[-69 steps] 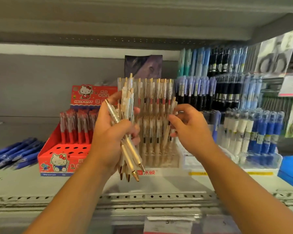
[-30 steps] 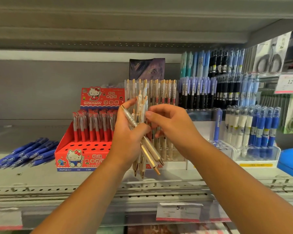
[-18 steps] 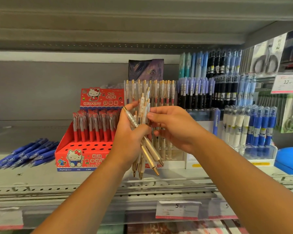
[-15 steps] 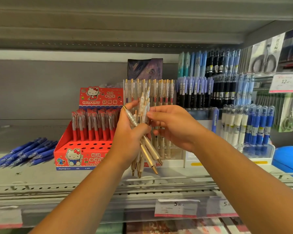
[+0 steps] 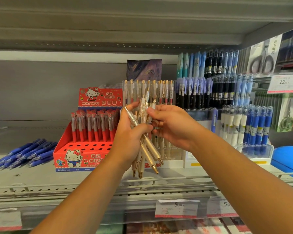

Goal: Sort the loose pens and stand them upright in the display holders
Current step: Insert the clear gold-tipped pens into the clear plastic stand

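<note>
The left hand (image 5: 130, 141) is gripping a bundle of cream-and-gold plastic click pens (image 5: 150, 150), fingers curling round them. The right hand (image 5: 173, 126) is pinching one pen's top, just before a clear plastic display holder (image 5: 173, 163).

Stationery shop aisle. Grey metal shelf (image 5: 41, 179) is fronted by price labels (image 5: 176, 208); pens (image 5: 95, 127) are stocked in a branded red display box (image 5: 63, 156); packaged scissors (image 5: 262, 62) are hung beside a price tag (image 5: 283, 82) marked 12

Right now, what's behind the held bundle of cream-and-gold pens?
Behind the pen bundle: a clear plastic display holder of matching upright pens. Left hand and right hand cover its middle; free slots hidden.
</note>
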